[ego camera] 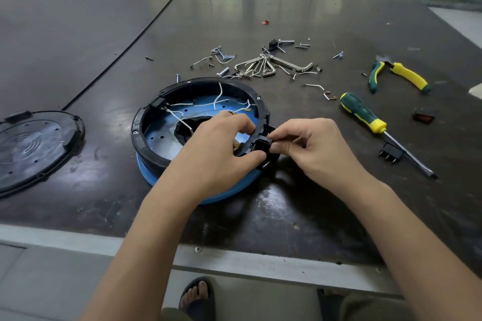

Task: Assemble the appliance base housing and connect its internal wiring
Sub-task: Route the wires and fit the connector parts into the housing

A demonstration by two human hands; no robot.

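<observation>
My right hand (310, 146) pinches the black switch block (261, 143) against the right rim of the housing (150, 157) (left hand (214, 154) grips that rim), so I reckon it seats leftward

Readable text: none; no word, brand, number or sign can be made out anywhere in the head view.
Black cover (31, 143), at 9 o'clock on the desk (313, 203): only moulded curved ridges on its face, too blurred to read as letters.
Screwdriver handle (361, 112), at 3 o'clock: green and yellow, with no print that can be read.
</observation>
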